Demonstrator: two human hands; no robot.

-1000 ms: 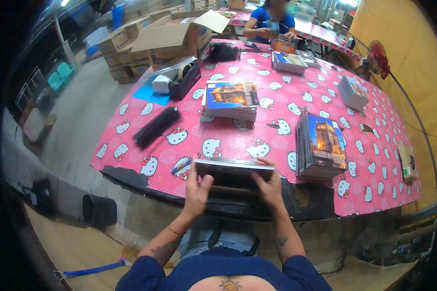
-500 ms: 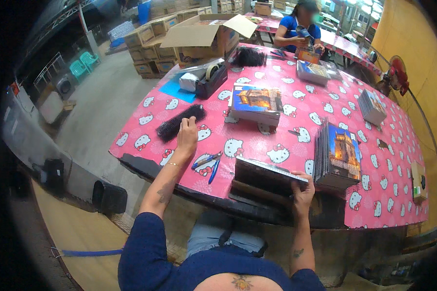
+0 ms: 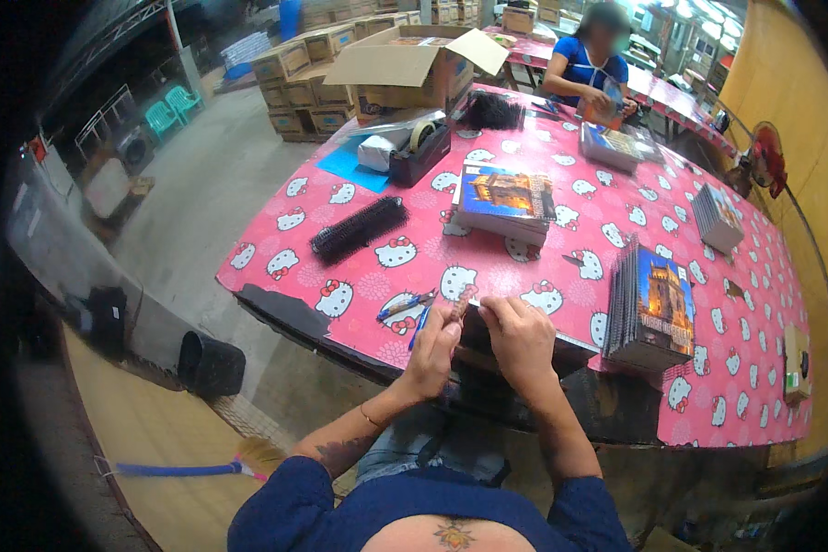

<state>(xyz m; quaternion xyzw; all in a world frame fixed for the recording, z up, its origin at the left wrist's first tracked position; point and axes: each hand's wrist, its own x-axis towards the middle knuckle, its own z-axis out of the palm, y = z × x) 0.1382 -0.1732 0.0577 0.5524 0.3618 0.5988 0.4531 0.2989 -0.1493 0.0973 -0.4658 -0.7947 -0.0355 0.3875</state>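
Both my hands meet at the near table edge around a dark-covered calendar or book block (image 3: 476,333), seen nearly edge-on and mostly hidden. My right hand (image 3: 523,342) pinches its upper edge. Beside it, my left hand (image 3: 435,348) is closed, its fingertips near the block's corner; anything thin in them is too small to make out. Blue-handled pliers (image 3: 405,306) lie just left of my hands. Farther left rests a bundle of black spiral binding coils (image 3: 359,230). To the right stands a stack of spiral-bound calendars (image 3: 661,304) with a lit tower on the cover.
Another stack of picture-covered blocks (image 3: 506,198) sits mid-table. Behind are a tape dispenser (image 3: 420,152), more black coils (image 3: 492,110) and an open carton (image 3: 405,78). A person in blue (image 3: 593,69) works across the table. A red fan (image 3: 765,158) stands at right.
My left hand has left the black coil bundle and come right to the block. My right hand has moved left with the block, which has turned edge-on. The view has shifted slightly.
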